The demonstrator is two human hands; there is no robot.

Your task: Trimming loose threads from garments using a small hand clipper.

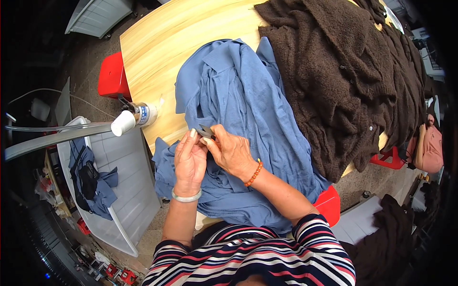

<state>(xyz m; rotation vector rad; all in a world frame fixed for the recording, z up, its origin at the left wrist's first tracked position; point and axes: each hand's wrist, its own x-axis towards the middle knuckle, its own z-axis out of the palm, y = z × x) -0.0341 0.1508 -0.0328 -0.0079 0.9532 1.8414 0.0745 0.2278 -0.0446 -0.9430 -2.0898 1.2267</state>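
Blue shirt (248, 119) between both hands, pinched.

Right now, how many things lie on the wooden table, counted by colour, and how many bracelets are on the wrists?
Blue cloth garments: 1
Dark brown fuzzy knit garments: 1
Pale smooth bangle on the left wrist: 1
Orange bead bracelet on the right wrist: 1
Total: 4
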